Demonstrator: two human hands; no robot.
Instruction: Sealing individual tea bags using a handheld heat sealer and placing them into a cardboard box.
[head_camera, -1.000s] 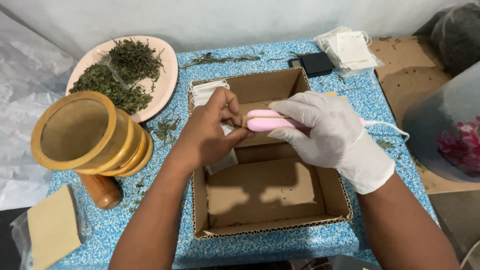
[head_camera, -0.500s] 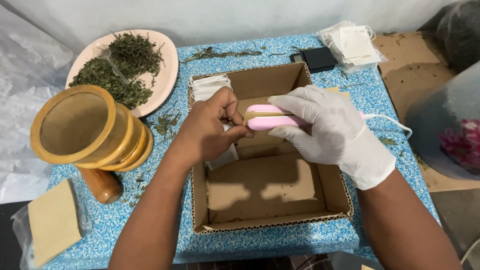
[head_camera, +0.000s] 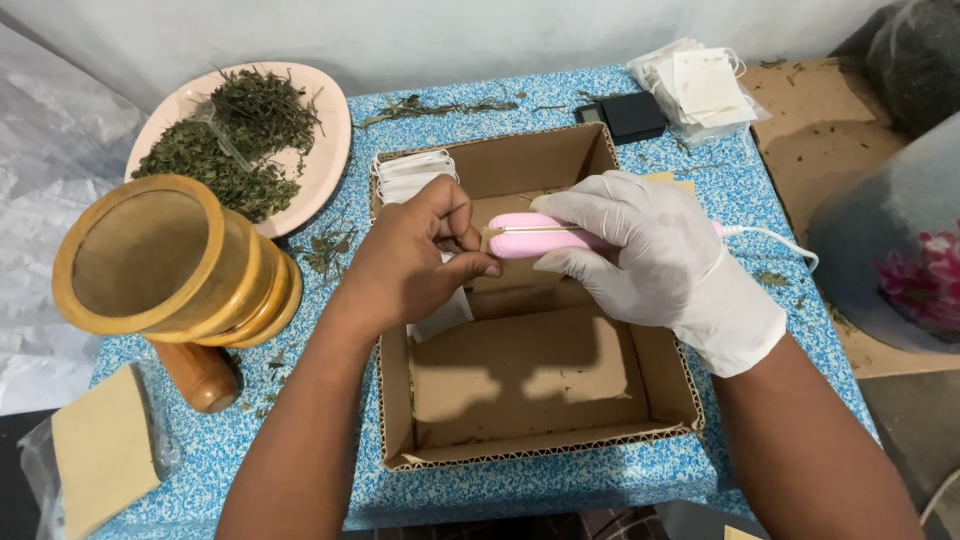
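the gloved right hand (head_camera: 655, 255) was closed around a pink sealer (head_camera: 540, 238), its jaws pressed together, over the far half of the cardboard box (head_camera: 545, 455). the bare left hand (head_camera: 415, 262) pinched a small white bag (head_camera: 440, 315) at the sealer's tip. a wooden mortar (head_camera: 165, 265) stood by the table's left edge.
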